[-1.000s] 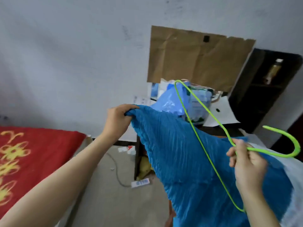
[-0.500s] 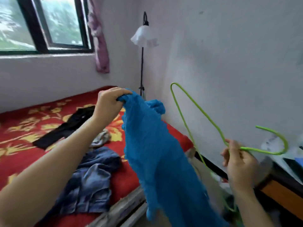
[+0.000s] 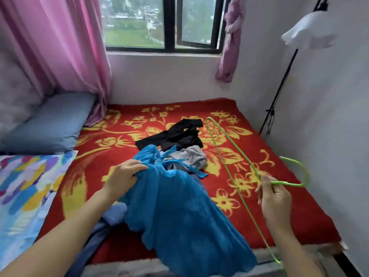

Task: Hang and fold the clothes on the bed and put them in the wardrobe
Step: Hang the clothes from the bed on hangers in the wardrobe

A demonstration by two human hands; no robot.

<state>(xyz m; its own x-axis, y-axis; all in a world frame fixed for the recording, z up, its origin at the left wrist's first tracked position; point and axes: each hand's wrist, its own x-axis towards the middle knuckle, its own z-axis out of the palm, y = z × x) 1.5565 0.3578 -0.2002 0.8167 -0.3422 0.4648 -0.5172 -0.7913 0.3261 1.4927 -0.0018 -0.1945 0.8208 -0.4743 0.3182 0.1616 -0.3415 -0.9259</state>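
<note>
Now turned back toward the bed (image 3: 279, 216), lowering the blue garment (image 3: 179, 216) onto its near edge, bunched at the top in the left hand (image 3: 123, 176), with the green hanger (image 3: 289, 183) pinched in the right hand (image 3: 273, 198) alongside, unthreaded; hanging likely next, wardrobe pending.

Entry: home bedroom, as I read it from my remote station.
- Bed (image 3: 95, 168) with a red, yellow-flowered cover, running from the near edge to the far wall.
- Blue pillow (image 3: 50, 124), far left.
- Pink curtain (image 3: 60, 47), left of a dark-framed window (image 3: 169, 23) in the far wall.
- Floor lamp (image 3: 311, 33) with a white shade, right.
- Loose clothes (image 3: 175, 134) on the cover.
</note>
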